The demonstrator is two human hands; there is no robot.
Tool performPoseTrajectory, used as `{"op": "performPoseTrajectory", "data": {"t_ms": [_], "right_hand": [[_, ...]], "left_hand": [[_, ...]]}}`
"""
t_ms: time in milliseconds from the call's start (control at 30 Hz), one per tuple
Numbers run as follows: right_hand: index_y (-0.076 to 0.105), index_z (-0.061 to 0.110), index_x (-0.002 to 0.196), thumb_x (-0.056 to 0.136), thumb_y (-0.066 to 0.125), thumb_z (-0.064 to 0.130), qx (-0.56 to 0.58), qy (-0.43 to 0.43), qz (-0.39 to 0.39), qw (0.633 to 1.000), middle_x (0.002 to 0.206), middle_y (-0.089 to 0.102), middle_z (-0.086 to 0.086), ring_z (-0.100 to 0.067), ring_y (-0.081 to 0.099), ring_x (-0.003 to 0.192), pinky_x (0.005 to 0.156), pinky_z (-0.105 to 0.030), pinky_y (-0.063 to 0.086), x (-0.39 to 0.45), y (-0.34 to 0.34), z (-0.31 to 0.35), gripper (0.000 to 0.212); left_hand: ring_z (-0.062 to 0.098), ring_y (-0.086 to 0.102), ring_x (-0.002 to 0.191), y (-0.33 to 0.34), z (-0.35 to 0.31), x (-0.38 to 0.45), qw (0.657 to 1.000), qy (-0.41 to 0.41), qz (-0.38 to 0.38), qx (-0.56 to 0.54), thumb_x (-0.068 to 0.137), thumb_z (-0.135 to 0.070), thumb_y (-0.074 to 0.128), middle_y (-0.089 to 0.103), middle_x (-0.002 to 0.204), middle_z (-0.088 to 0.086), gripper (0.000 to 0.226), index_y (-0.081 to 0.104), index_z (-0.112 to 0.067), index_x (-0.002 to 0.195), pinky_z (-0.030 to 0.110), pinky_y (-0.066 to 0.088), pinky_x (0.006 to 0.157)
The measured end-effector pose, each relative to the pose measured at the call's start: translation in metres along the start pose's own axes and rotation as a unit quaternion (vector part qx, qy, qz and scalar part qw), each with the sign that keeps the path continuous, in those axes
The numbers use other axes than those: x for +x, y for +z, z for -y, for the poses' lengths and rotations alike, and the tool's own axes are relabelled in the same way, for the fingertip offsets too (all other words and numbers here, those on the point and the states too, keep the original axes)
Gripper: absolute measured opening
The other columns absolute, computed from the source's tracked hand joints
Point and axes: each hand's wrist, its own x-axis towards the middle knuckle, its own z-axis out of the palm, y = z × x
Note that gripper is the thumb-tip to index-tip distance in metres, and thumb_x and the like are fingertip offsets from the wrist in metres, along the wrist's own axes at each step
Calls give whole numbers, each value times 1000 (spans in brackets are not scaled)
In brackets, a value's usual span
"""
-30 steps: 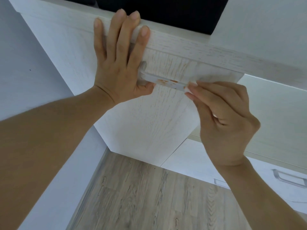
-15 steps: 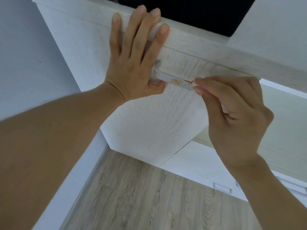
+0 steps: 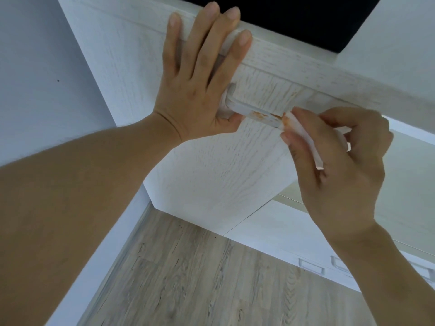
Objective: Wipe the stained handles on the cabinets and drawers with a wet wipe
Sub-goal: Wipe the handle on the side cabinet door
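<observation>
1. The drawer front [image 3: 211, 175] is a flat white panel with a faint brushed wood grain, its vertical streaks slightly darker than the ground. A raised band of the same finish runs along its top edge.
2. The handle [image 3: 253, 112] is a slim, pale bar with rounded corners, standing off the panel on a short curved leg at its left end. Orange-brown smears mark the middle of the bar.
3. The wet wipe [image 3: 306, 140] is a soft white sheet folded into a thick pad, and its tip at the bar carries an orange tint.
4. The left hand [image 3: 200, 85] lies flat on the panel with fingers spread and reaching over the top edge toward 12 o'clock. Its thumb rests under the left end of the handle, holding nothing.
5. The right hand [image 3: 339, 165] is pinched shut on the wet wipe, thumb below and fingers curled above, and presses the pad's tip against the bar at its right end.
6. The stained stretch of the handle lies at 10 o'clock from the right hand, between the two thumbs.
7. The floor [image 3: 200, 278] shows grey, knotty wood-look planks at 6 o'clock.
8. More white drawers with small looped handles [image 3: 310, 266] sit at 4 o'clock.
</observation>
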Motion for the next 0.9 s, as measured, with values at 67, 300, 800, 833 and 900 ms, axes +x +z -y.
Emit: {"op": "performPoseTrajectory", "data": {"t_ms": [67,300,800,833,900], "right_hand": [[70,-3,102,94,62,10,14,-8,5,1000,84,60,-24,-26,43,82,71,-35,39,2,2,1,18],[71,-6,95,92,63,2,17,-23,3,1000,78,60,-22,-26,43,78,70,-34,41,4,2,0,12],[72,-1,94,93,60,10,64,0,36,997,84,63,-16,-22,45,82,68,-33,43,16,5,12,17],[72,-1,93,93,61,10,67,-4,40,997,83,64,-15,-22,45,81,67,-34,43,16,6,13,16],[73,0,93,93,63,9,59,-5,33,998,82,64,-15,-24,49,81,66,-37,46,13,3,10,14]], "left_hand": [[38,33,124,0,-1,0,1000,0,-1,-3,84,-62,49,29,133,19,76,27,-7,131,59,23,103],[38,34,124,-2,-2,2,1000,-2,-4,-6,84,-63,49,30,133,19,75,30,-6,129,58,23,103],[38,34,125,2,-3,0,1000,-3,-14,-4,85,-65,47,31,134,19,76,29,-8,131,57,22,106],[38,34,125,2,-2,1,1000,-4,-14,-5,85,-65,46,31,134,19,75,29,-8,131,56,21,107],[38,34,125,2,-1,1,1000,-8,-14,-9,86,-64,46,31,134,19,73,30,-8,130,57,21,107]]}}
